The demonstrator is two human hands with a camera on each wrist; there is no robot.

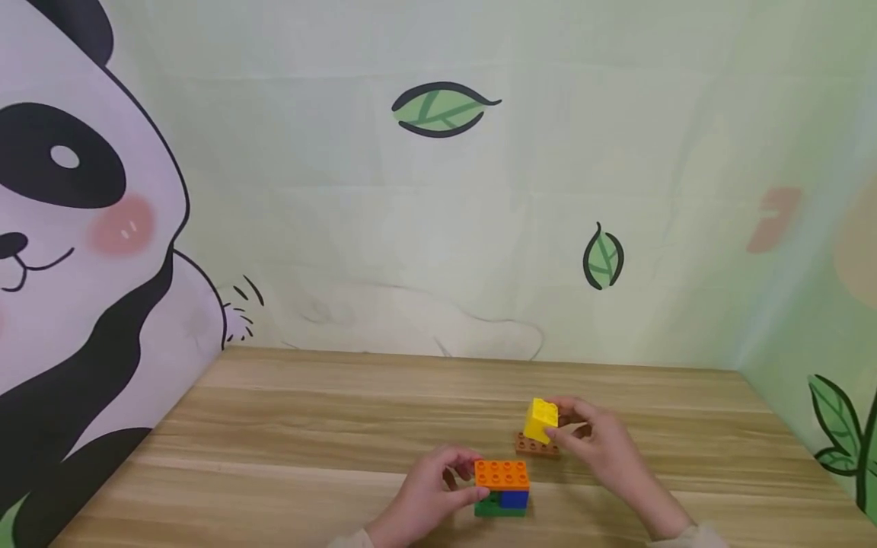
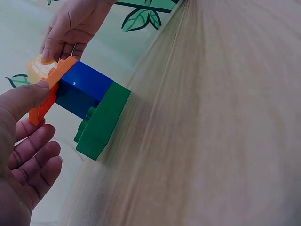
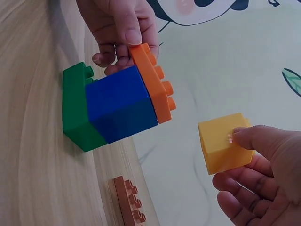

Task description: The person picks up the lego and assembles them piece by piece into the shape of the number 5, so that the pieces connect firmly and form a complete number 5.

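A small stack stands on the table: a flat green brick (image 3: 77, 110) at the bottom, a blue brick (image 3: 123, 104) on one half of it, and a flat orange brick (image 1: 502, 473) across the top. My left hand (image 1: 428, 487) pinches the orange brick at its left end, thumb on the near side. My right hand (image 1: 603, 441) holds a yellow brick (image 1: 541, 420) between thumb and fingers, raised above the table and apart from the stack. Below and behind the yellow brick, a flat brown brick (image 1: 537, 445) lies studs up on the table.
The wooden table (image 1: 308, 426) runs back to a pale green cloth backdrop (image 1: 308, 152) printed with leaves. A large printed panda (image 1: 137, 289) fills the left side. More printed leaves (image 1: 836, 418) show on the right.
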